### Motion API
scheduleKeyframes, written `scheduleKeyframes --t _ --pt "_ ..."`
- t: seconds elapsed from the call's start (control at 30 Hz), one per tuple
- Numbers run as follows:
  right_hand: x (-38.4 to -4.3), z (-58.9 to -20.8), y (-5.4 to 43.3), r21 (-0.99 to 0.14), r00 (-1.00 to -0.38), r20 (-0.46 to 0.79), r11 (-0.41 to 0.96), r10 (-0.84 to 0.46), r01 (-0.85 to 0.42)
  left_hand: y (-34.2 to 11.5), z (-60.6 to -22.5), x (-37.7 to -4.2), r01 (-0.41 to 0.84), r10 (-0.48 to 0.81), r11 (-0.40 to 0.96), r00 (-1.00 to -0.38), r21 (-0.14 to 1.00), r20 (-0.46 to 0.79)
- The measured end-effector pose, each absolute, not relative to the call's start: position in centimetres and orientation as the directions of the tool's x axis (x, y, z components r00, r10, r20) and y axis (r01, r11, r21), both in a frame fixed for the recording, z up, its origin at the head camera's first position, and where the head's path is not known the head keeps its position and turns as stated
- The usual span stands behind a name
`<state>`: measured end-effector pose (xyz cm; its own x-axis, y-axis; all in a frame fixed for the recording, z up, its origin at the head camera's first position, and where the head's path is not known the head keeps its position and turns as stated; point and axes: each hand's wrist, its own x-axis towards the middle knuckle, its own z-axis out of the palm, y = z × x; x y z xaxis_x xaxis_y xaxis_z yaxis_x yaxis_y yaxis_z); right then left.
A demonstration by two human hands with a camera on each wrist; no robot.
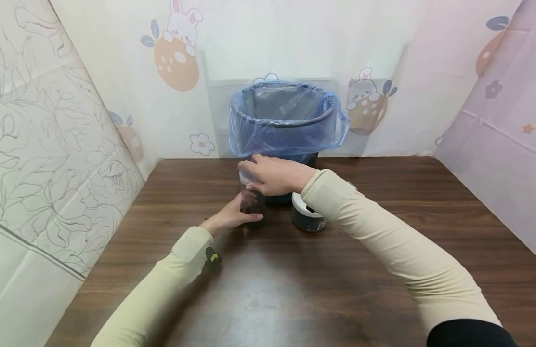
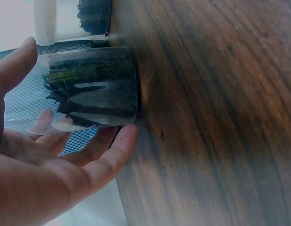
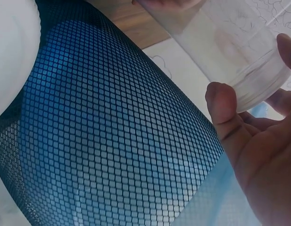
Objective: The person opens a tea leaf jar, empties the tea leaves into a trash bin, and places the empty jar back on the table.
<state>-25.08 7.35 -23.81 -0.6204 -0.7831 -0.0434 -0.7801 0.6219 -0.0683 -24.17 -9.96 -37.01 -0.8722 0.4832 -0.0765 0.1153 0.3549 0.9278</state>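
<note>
A clear plastic jar [image 1: 253, 202] with dark, leafy dried bits in its lower part stands upright on the table, in front of the bin. My left hand [image 1: 228, 214] grips its side low down, the thumb across the front. In the left wrist view the fingers curl around the jar [image 2: 96, 87] close to the tabletop. From above, my right hand [image 1: 278, 176] holds the translucent lid end, thumb and fingers around its edge. The right wrist view shows the jar's see-through upper part [image 3: 230, 47] between them.
Behind the hands stands a mesh bin [image 3: 117, 122] lined with a blue plastic bag [image 1: 285, 137]. A short round container [image 1: 308, 219] with a white top and dark side sits under my right forearm. Dark crumbs lie on the wooden table [image 1: 259, 299]. Patterned cloth walls enclose it.
</note>
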Motion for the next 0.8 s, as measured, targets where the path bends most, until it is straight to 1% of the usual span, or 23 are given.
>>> scheduleKeyframes --t 0.2,0.37,0.57,0.8 --pt "-24.7 -23.4 8.4 -0.14 -0.646 -0.074 0.649 -0.76 -0.748 -10.1 -36.5 -23.3 0.185 0.472 0.39 -0.881 0.902 -0.024" --pt "-24.4 -22.8 9.8 -0.172 -0.647 -0.051 0.644 -0.761 -0.745 -10.6 -35.9 -22.7 0.227 0.455 0.419 -0.89 0.879 0.013" --pt "-23.9 -22.0 11.9 -0.232 -0.58 0.034 0.558 -0.814 -0.797 -11.0 -35.2 -22.0 0.334 0.458 0.424 -0.881 0.842 0.12" --pt "-23.0 -21.3 14.6 -0.33 -0.53 0.122 0.47 -0.839 -0.819 -10.9 -33.7 -20.9 0.388 0.456 0.411 -0.871 0.825 0.183"
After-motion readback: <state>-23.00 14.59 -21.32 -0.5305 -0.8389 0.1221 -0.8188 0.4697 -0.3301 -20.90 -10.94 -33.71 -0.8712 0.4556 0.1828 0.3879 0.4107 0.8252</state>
